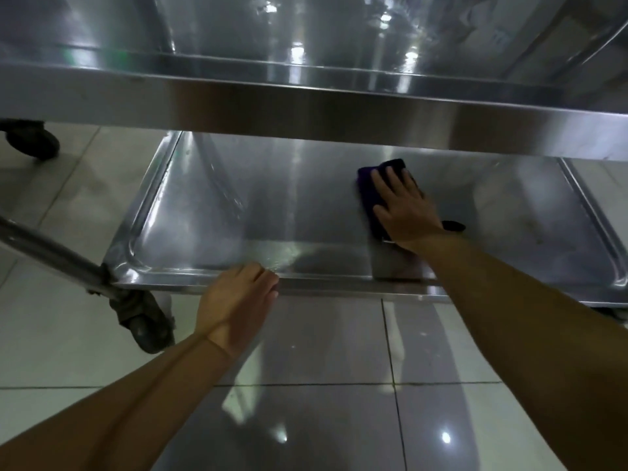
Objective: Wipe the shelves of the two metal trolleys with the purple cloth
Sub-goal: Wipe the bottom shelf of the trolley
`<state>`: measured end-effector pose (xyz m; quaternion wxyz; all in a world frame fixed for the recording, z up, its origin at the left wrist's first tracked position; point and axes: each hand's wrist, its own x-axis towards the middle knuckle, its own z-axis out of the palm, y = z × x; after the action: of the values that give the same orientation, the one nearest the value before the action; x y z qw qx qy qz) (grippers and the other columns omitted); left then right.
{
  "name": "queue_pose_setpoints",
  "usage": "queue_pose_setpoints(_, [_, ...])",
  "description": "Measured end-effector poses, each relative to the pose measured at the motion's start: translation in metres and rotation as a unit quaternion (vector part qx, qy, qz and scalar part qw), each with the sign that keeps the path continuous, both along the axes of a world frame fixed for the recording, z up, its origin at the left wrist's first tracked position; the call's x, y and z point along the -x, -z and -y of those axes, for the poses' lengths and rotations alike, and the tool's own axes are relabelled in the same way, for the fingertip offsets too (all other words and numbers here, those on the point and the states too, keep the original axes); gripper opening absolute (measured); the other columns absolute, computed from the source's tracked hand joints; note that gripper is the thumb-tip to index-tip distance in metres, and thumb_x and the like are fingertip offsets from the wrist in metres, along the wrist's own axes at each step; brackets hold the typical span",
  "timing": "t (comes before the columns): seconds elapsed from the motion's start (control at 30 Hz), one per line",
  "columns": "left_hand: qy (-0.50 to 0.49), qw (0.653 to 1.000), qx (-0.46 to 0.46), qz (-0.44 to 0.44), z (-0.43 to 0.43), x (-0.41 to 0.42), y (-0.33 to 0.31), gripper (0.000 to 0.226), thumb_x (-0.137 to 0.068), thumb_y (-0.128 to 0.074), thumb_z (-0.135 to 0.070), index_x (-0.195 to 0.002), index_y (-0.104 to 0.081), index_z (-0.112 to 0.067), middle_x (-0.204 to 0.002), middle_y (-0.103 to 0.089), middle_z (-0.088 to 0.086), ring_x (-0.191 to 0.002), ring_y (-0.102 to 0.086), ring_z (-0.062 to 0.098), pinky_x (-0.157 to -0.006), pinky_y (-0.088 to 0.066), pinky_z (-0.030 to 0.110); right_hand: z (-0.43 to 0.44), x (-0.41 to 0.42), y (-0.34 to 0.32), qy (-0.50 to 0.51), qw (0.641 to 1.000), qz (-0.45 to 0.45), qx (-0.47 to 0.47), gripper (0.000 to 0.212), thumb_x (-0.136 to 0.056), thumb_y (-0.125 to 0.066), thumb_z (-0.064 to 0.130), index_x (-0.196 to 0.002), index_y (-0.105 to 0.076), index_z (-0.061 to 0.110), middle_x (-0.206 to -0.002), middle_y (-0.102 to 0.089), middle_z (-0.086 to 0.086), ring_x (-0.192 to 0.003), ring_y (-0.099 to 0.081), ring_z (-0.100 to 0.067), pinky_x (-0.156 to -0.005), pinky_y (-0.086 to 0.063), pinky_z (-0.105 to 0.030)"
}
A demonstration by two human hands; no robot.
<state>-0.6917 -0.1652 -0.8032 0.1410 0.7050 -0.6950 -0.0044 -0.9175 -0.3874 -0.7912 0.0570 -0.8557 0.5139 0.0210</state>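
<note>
From the head camera, the right hand (404,205) lies flat, palm down, with its fingers straight and slightly spread, pressing on the purple cloth (368,185). The cloth is folded under the palm and fingers. It shows past the fingertips and along the thumb side of the hand, and the rest of it is hidden beneath the hand. Cloth and hand sit on the lower shelf (238,205) of a metal trolley, toward the middle of the shelf. Bare steel stretches away on both sides of the hand. A dark band (453,226) sits at the wrist of this hand.

The left hand (238,297) is nearer the camera and well apart from the right hand, on its thumb side. Its fingers are curled over the front rim of the lower shelf and grip that edge, with the knuckles up.

Above both hands, the front edge of the upper shelf (306,110) crosses the whole view and hides the far part of the lower shelf beyond the right fingertips. Just outward of the left hand and a little below it is a dark caster wheel (146,324), under a slanting metal tube (51,253). Beneath both forearms lies a glossy tiled floor (306,368).
</note>
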Motion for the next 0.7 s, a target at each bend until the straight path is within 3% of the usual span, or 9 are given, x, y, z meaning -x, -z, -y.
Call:
queue_pose_setpoints(0.07, [-0.014,0.999,0.032,-0.005,-0.002,0.001,0.004,0.016,-0.076,-0.058,-0.028,-0.074,-0.069,-0.016,-0.07,-0.057,0.004,-0.059,-0.058,0.029,-0.049,-0.043,0.028,0.007,0.026,-0.004,0.073,0.997,0.008,-0.01,0.061,-0.101,-0.03,0.038,-0.153,0.0,0.03,-0.161,0.012,-0.003,-0.147,0.01,-0.028,-0.117,-0.005,-0.049])
queue_pose_setpoints(0.13, [-0.034,0.997,0.062,-0.004,-0.005,0.005,0.008,0.01,-0.075,-0.064,-0.023,-0.075,-0.07,-0.015,-0.07,-0.058,0.004,-0.059,-0.059,0.029,-0.049,-0.044,0.028,0.009,0.041,-0.006,0.145,0.989,0.014,-0.014,0.061,-0.1,-0.033,0.039,-0.153,-0.004,0.029,-0.16,0.013,-0.009,-0.146,0.011,-0.034,-0.117,-0.002,-0.051])
queue_pose_setpoints(0.33, [-0.105,0.987,0.094,-0.073,-0.014,0.017,0.013,0.027,-0.08,-0.047,-0.025,-0.083,-0.072,-0.015,-0.084,-0.068,0.004,-0.074,-0.065,0.027,-0.057,-0.051,0.029,0.004,0.016,-0.01,0.207,0.977,0.028,-0.037,0.062,-0.099,-0.037,0.041,-0.153,-0.01,0.027,-0.158,0.006,-0.02,-0.145,0.002,-0.039,-0.114,-0.012,-0.053])
queue_pose_setpoints(0.5, [-0.089,0.984,0.117,-0.102,-0.017,0.012,0.015,0.029,-0.08,-0.046,-0.018,-0.088,-0.074,-0.015,-0.089,-0.07,0.002,-0.08,-0.068,0.025,-0.061,-0.054,0.03,-0.001,-0.059,-0.008,0.103,0.993,0.039,-0.032,0.059,-0.1,-0.037,0.04,-0.153,-0.012,0.03,-0.159,0.004,-0.016,-0.145,0.0,-0.039,-0.114,-0.011,-0.056])
queue_pose_setpoints(0.7, [-0.076,0.981,0.098,-0.151,-0.022,0.003,0.02,0.032,-0.08,-0.046,-0.017,-0.093,-0.075,-0.016,-0.095,-0.072,-0.001,-0.089,-0.068,0.021,-0.071,-0.057,0.031,-0.012,-0.165,-0.01,-0.086,0.994,-0.013,-0.059,0.059,-0.1,-0.033,0.045,-0.151,-0.005,0.041,-0.16,0.012,-0.011,-0.146,0.008,-0.036,-0.114,-0.009,-0.052])
